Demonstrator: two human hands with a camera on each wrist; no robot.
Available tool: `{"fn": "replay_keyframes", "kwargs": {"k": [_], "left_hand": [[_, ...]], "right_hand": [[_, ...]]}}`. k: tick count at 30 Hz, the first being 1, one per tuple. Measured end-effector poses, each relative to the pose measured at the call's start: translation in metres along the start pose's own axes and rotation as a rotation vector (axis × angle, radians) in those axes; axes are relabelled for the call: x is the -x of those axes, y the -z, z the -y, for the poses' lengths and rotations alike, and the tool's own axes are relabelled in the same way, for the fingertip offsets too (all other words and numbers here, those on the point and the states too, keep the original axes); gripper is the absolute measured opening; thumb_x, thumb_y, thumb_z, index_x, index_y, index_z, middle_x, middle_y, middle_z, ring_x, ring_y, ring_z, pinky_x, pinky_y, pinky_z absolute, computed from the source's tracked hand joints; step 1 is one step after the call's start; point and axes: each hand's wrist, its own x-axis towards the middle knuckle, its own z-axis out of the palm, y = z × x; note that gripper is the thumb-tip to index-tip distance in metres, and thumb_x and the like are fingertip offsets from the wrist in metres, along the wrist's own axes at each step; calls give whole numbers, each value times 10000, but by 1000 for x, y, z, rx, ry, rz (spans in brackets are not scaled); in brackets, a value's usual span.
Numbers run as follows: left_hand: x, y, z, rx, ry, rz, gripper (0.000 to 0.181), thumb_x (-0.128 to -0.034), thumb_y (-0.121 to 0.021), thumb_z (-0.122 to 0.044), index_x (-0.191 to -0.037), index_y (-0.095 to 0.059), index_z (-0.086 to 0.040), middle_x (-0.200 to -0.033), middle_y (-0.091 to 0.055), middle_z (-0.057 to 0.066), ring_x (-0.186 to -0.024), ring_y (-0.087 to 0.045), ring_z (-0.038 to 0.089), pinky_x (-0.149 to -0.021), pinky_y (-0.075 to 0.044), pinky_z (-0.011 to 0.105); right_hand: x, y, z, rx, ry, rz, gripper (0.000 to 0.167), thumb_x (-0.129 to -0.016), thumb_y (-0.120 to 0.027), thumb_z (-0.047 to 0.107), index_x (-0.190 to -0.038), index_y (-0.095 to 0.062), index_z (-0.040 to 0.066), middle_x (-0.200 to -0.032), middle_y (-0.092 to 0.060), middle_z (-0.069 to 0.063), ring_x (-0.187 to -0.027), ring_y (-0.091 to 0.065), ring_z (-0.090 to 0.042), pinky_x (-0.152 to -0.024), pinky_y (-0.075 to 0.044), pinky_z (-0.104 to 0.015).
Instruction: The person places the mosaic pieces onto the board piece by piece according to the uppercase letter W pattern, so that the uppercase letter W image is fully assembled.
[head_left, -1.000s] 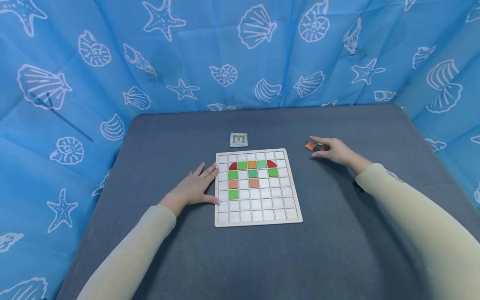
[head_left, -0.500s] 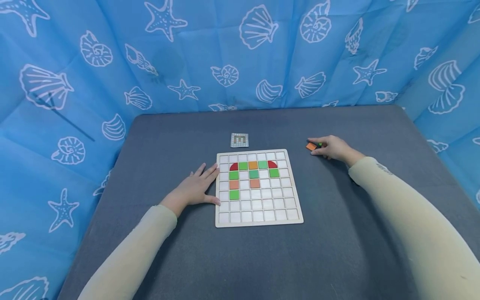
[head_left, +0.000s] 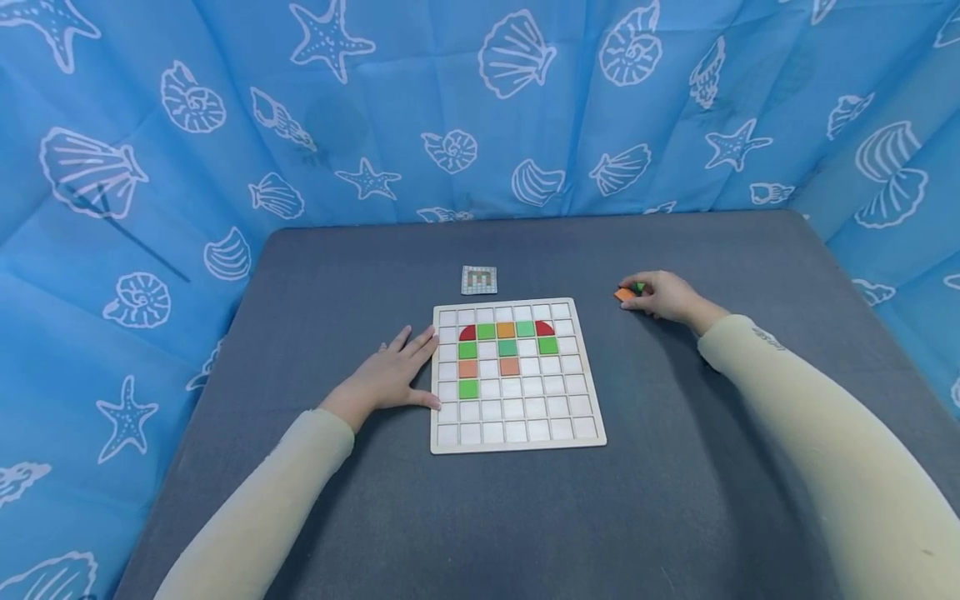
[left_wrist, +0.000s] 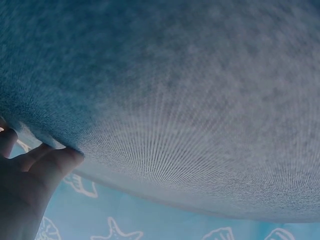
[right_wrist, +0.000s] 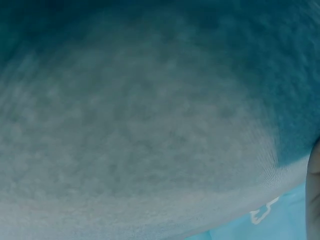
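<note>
In the head view a pale wooden grid board [head_left: 517, 447] lies on the table, with several green, orange and red tiles set in its upper rows. My left hand [head_left: 386, 375] has its fingers spread, the fingertips and thumb touching the board's left edge. To the right of the board my right hand [head_left: 671, 298] pinches an orange square tile [head_left: 624, 294] between thumb and forefinger, low at the tabletop. A green piece [head_left: 639, 287] shows partly behind those fingers. The left wrist view catches some left fingers [left_wrist: 55, 162]; only a sliver of hand enters the right wrist view.
A small pattern card [head_left: 478, 281] with a grid and an m-like figure lies just behind the board. The dark grey table [head_left: 360, 258] ends at a blue curtain [head_left: 420, 108] printed with white shells and starfish.
My right hand has moved slightly left, and its thumb and forefinger have closed on the orange tile, which has shifted a little to the right. The left hand and board stay put.
</note>
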Motion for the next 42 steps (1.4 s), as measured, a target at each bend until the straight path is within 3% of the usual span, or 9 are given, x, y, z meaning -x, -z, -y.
{"fn": "replay_keyframes", "kwargs": {"k": [6,12,19,24,31,38,42], "left_hand": [[1,1,0,1,3,4,1080,-804,-641,-660,-1576,-117,-117,-1632,-47,56,-1467,-7,381,-1101,-194,636],[-1,-1,0,-4,-1,1,1083,-801,-633,-671,-1576,-114,-121,-1632,-45,55,-1467,-4,379,-1102,-194,634],[-1,-2,1,-6,-2,0,1080,-804,-633,-668,-1576,-118,-115,-1631,-49,60,-1466,-6,384,-1101,-198,633],[0,-1,0,-10,-6,-2,1076,-808,-636,-661,-1575,-122,-108,-1630,-56,68,-1465,-11,389,-1096,-207,637],[-1,-1,0,-17,-4,-1,1073,-809,-633,-661,-1575,-123,-109,-1631,-54,66,-1465,-14,389,-1096,-210,635],[0,-1,-1,-17,-10,-1,1070,-812,-635,-655,-1573,-126,-102,-1630,-57,72,-1463,-17,393,-1095,-212,635],[1,1,-1,-16,-11,-4,1068,-813,-638,-651,-1573,-131,-98,-1629,-61,76,-1463,-21,395,-1094,-214,636]], "right_hand": [[3,0,-3,14,75,-6,416,-949,-654,180,-1264,-541,-68,-772,-525,-113,-637,-489,-214,-575,-410,-337],[9,4,-7,-41,43,13,482,-955,-644,144,-1365,-511,-73,-749,-525,-98,-619,-455,-201,-555,-378,-315],[9,4,-11,-23,82,-21,386,-961,-634,138,-1270,-578,-86,-724,-528,-102,-614,-448,-215,-551,-357,-317],[10,3,-11,9,127,-62,370,-953,-643,143,-1213,-575,-111,-901,-574,-179,-754,-474,-269,-646,-388,-360],[22,0,3,-34,142,-107,374,-961,-616,118,-1232,-563,-134,-1097,-586,-276,-890,-524,-321,-756,-455,-424],[40,-10,20,-92,175,-147,384,-971,-609,122,-1272,-565,-113,-1106,-609,-251,-927,-566,-313,-765,-480,-408],[49,-18,26,-112,208,-159,371,-957,-635,117,-1252,-586,-102,-1062,-619,-212,-890,-563,-277,-734,-484,-334]]}}
